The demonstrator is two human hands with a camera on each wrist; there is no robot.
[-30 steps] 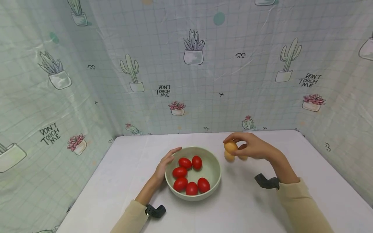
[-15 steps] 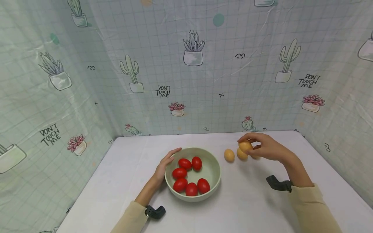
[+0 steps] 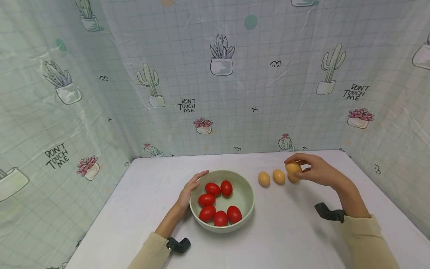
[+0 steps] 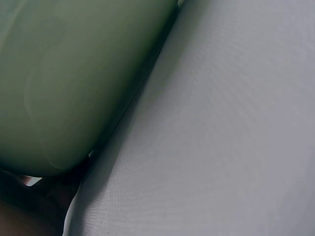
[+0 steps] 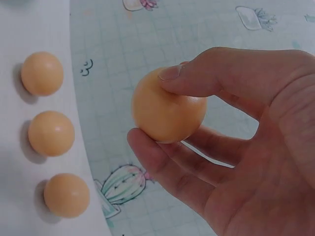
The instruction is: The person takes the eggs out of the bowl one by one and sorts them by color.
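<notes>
Right of the pale green bowl (image 3: 242, 196), the right hand (image 3: 312, 169) is pinching an orange-yellow egg (image 5: 167, 110) between thumb and fingertips, the grip narrowing to just the egg's width. From the head view this egg is overlapping another one; the right wrist view is showing it hanging apart from three matching yellow eggs (image 5: 51, 133), which are lying in a spaced row on the white table (image 3: 268, 228), also right of the bowl.

At the bowl's left side, the head view is showing the left hand (image 3: 189, 191) resting fairly straight fingers at the rim; how firmly they are pressing I cannot tell. The left wrist view is giving mostly the bowl's outer wall and the table beside it, with only a dark, blurred bit of hand touching the corner.

Only the head view is revealing the bowl's inside, where six red eggs (image 3: 234, 214) are lying: two toward the far side, the others along the left and near sides. Behind the bowl, a cactus-print cloth (image 3: 248, 87) is hanging.
</notes>
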